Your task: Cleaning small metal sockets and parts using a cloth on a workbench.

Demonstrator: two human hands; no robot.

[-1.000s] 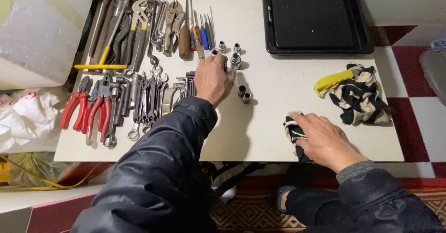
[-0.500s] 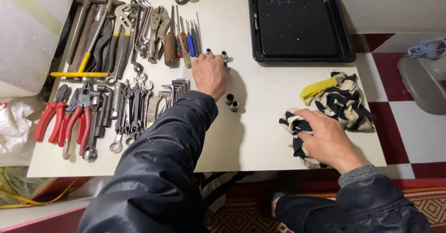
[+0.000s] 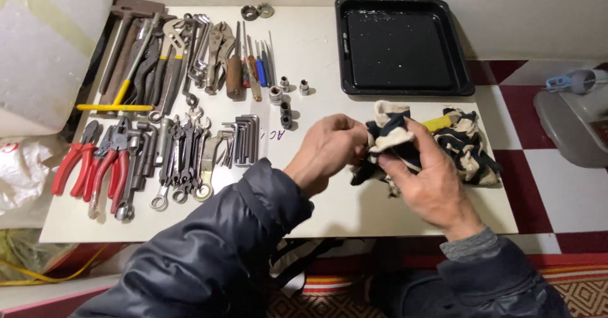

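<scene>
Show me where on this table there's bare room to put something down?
The tray is bare inside. The table is free between the screwdrivers and the tray, and along the front edge below the wrenches. The left half is crowded; the right hand and left hand hold a rag mid-table.

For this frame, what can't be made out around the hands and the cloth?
- Head view: whatever the left hand pinches is hidden by its fingers and the striped cloth.
- Right hand: fingertips buried in cloth folds.
- Yellow object: mostly covered by the rag pile.
- Sockets: too small to size.
</scene>
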